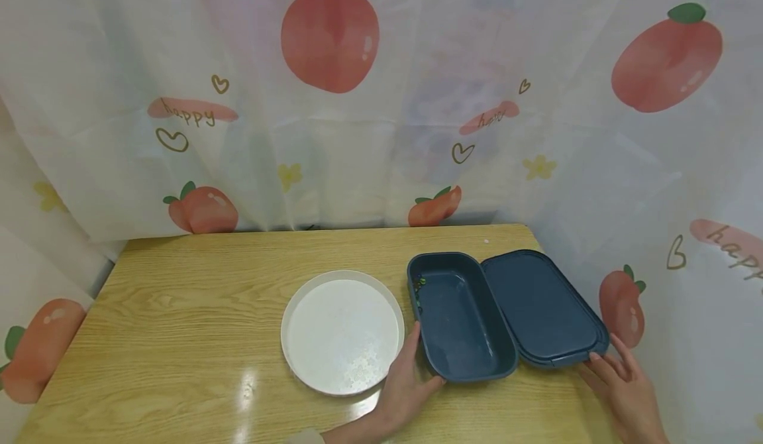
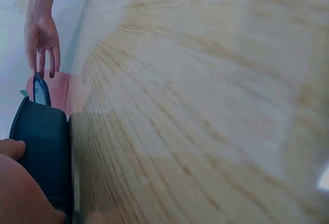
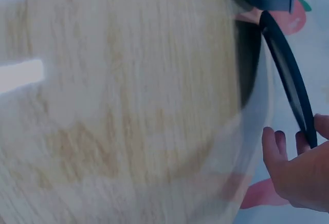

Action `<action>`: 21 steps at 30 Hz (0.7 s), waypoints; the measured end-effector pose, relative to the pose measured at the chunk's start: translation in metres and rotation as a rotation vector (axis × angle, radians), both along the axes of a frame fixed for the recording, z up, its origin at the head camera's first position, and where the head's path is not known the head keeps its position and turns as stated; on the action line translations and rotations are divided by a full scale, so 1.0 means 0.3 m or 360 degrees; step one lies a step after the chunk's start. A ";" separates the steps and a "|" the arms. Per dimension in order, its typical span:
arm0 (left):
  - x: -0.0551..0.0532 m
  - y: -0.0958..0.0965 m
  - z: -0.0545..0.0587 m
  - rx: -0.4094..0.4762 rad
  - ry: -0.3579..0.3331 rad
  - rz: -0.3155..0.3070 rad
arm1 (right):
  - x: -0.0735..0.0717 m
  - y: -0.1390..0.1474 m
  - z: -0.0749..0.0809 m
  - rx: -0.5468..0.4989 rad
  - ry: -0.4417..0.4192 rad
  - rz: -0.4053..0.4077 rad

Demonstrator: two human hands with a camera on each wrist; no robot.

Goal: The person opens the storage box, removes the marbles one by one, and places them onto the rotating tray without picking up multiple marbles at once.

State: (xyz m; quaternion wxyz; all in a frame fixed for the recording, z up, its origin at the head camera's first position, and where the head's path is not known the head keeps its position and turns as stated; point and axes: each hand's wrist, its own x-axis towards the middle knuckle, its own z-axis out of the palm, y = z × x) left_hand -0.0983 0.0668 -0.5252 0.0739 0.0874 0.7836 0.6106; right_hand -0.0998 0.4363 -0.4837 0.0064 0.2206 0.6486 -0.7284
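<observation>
A dark blue rectangular food container (image 1: 459,318) stands uncovered at the right of the table. Round its near left corner my left hand (image 1: 402,391) grips it, fingers along the left wall and thumb at the near end. Small green and yellowish bits (image 1: 420,283) show against the container's inner left wall. The matching dark blue lid (image 1: 545,308) lies just right of the container. My right hand (image 1: 622,391) pinches the lid's near right corner between thumb and fingers. In the right wrist view the lid (image 3: 288,75) slants, its held end raised off the table.
Left of the container is a round white plate (image 1: 342,331) with a raised rim, close by my left hand. The wooden table (image 1: 179,325) ends at a white fruit-print curtain (image 1: 357,146) along the back and right.
</observation>
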 end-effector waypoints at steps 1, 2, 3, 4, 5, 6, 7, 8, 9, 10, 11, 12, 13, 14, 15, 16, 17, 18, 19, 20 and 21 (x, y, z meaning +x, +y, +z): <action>0.000 0.000 0.000 0.0000 0.0004 0.0001 | 0.001 0.003 -0.003 0.0028 -0.0024 0.0011; 0.000 0.000 -0.001 0.0003 0.0008 0.0002 | 0.001 0.005 -0.006 0.0059 -0.0046 0.0018; 0.000 0.001 -0.002 0.0003 0.0011 0.0003 | 0.001 0.009 -0.010 0.0079 -0.0071 0.0022; 0.000 0.001 -0.003 0.0005 0.0011 0.0001 | 0.001 0.014 -0.013 0.0096 -0.0089 0.0034; 0.001 0.001 -0.004 0.0005 0.0011 0.0002 | 0.001 0.018 -0.017 0.0124 -0.0115 0.0047; 0.001 0.002 -0.004 0.0002 0.0011 0.0002 | 0.001 0.023 -0.022 0.0149 -0.0134 0.0061; 0.001 0.002 -0.005 -0.0002 0.0012 0.0003 | 0.000 0.027 -0.026 0.0181 -0.0152 0.0077; 0.001 0.002 -0.005 -0.0005 0.0013 0.0003 | 0.000 0.031 -0.030 0.0206 -0.0163 0.0099; 0.001 0.002 -0.005 -0.0007 0.0014 0.0003 | -0.001 0.036 -0.034 0.0243 -0.0179 0.0131; 0.002 0.002 -0.004 -0.0010 0.0014 0.0003 | -0.003 0.040 -0.037 0.0289 -0.0203 0.0162; 0.002 0.002 -0.004 -0.0012 0.0017 0.0004 | -0.005 0.046 -0.041 0.0317 -0.0234 0.0191; 0.001 0.001 -0.004 -0.0015 0.0018 0.0005 | -0.008 0.050 -0.044 0.0353 -0.0256 0.0219; 0.002 0.001 -0.003 -0.0016 0.0018 0.0005 | -0.010 0.053 -0.046 0.0402 -0.0293 0.0245; 0.001 0.000 -0.002 -0.0014 0.0016 0.0004 | -0.013 0.057 -0.048 0.0434 -0.0329 0.0265; 0.002 0.000 -0.002 -0.0014 0.0025 0.0003 | -0.016 0.060 -0.049 0.0470 -0.0372 0.0284; 0.002 0.000 -0.003 -0.0016 0.0023 0.0003 | -0.019 0.063 -0.050 0.0495 -0.0405 0.0299; 0.002 -0.001 -0.003 -0.0016 0.0023 0.0002 | -0.022 0.065 -0.051 0.0522 -0.0437 0.0317; 0.002 -0.001 -0.002 -0.0018 0.0023 0.0002 | -0.026 0.066 -0.052 0.0562 -0.0462 0.0332; 0.001 -0.001 -0.003 -0.0017 0.0029 0.0001 | -0.028 0.069 -0.053 0.0599 -0.0493 0.0349; 0.001 0.000 -0.004 -0.0018 0.0033 0.0001 | -0.030 0.071 -0.054 0.0620 -0.0510 0.0363; 0.001 0.000 -0.004 -0.0019 0.0037 0.0002 | -0.032 0.073 -0.055 0.0651 -0.0524 0.0383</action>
